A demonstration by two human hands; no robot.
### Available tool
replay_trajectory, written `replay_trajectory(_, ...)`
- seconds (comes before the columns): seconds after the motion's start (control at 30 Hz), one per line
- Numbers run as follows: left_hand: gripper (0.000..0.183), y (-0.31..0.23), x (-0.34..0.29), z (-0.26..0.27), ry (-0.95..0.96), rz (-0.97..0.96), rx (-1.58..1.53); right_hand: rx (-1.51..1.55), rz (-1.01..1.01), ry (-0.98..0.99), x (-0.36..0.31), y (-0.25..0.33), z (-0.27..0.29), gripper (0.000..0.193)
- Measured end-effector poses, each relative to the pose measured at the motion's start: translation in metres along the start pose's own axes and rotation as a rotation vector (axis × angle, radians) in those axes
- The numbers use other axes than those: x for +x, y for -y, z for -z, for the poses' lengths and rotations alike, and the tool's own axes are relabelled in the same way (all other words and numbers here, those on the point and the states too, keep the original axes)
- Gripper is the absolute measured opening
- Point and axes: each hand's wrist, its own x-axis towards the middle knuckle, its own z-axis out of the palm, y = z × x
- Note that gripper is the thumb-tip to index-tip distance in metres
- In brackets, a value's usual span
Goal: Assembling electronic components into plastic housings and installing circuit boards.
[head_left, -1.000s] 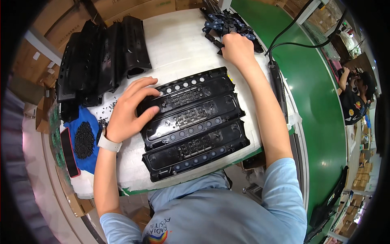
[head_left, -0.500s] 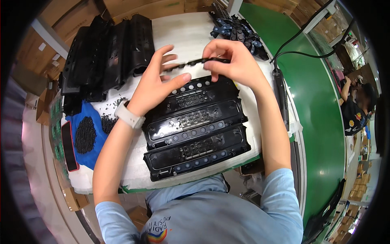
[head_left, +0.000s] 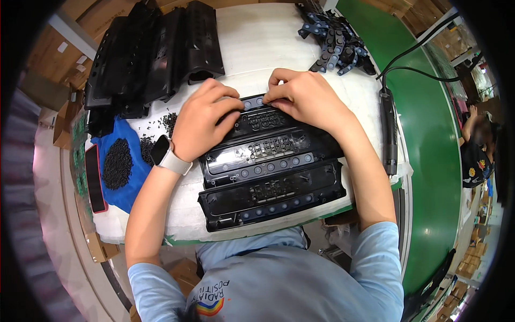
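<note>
Three long black plastic panels lie one behind another in front of me: the near panel (head_left: 225,206), the middle panel (head_left: 220,155) and the far panel (head_left: 300,131). Each has a block of small slots at its middle. Rows of round grey-blue buttons line the front edges of the near and middle panels. At the back edge of the far panel lies a rubber button strip (head_left: 253,103). Its left end is pinched by my left hand (head_left: 206,115), its right end by my right hand (head_left: 308,99). My fingers cover both ends of the strip.
More black housings (head_left: 161,53) stand at the back left. A heap of button strips (head_left: 335,45) lies at the back right. Small black parts (head_left: 118,163) sit on a blue cloth (head_left: 127,198), beside a phone (head_left: 94,177). A corded black tool (head_left: 388,134) lies along the right edge.
Both hands have brought the button strip down from above the panels onto the far panel's back edge. My fingers have closed in on its ends. The whole view has shifted slightly.
</note>
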Motion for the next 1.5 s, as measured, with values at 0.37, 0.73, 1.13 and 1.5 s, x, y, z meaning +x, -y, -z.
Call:
replay_trajectory(0.37, 0.029, -0.006, -0.01, 0.0, 0.166, 0.137, -0.143, -0.022, -0.125, 0.118, 0.0, 0.0, 0.015, 0.008)
replay_trajectory(0.73, 0.028, -0.006, -0.009, -0.002, 0.182, 0.115, -0.111, -0.041, -0.135, 0.126, -0.004, -0.007, 0.018, 0.006)
replay_trajectory(1.13, 0.028, -0.009, -0.006, 0.003, 0.148, 0.057, 0.068, -0.22, -0.108, 0.001, -0.001, -0.001, 0.018, 0.007)
replay_trajectory(1.5, 0.038, 0.027, 0.034, 0.008, -0.354, 0.178, 0.784, -0.138, -0.11, 0.158, -0.007, -0.012, 0.007, 0.007)
